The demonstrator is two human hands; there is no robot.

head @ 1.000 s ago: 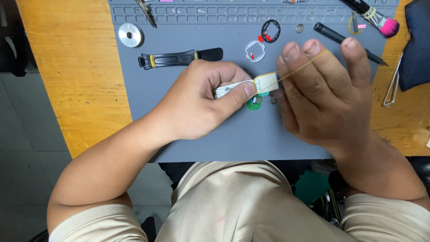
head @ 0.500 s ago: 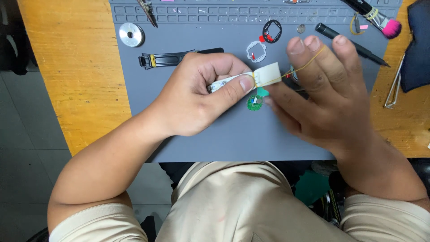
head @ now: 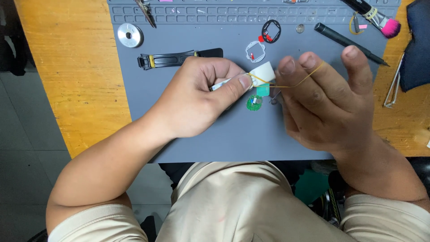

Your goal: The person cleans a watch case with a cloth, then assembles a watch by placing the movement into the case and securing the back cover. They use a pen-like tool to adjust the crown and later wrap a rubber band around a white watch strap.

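My left hand (head: 197, 96) pinches a small white block (head: 263, 71) between thumb and forefinger, over the middle of a grey work mat (head: 215, 139). A thin yellow rubber band (head: 304, 79) runs from the block across the fingertips of my right hand (head: 327, 107), which holds it stretched. Just below the block, a small round green circuit board (head: 254, 103) lies on the mat.
On the mat's far part lie a black watch strap (head: 179, 58), a silver disc (head: 127, 35), a clear watch frame (head: 255, 50), a black ring (head: 271, 31) and a black pen (head: 349, 44). A pink-tipped brush (head: 389, 28) and metal tweezers (head: 394, 85) lie right. The wooden table (head: 67, 80) ends left.
Both hands have shifted a little away from me with the white block. The rubber band now stretches further out over my right fingertips.
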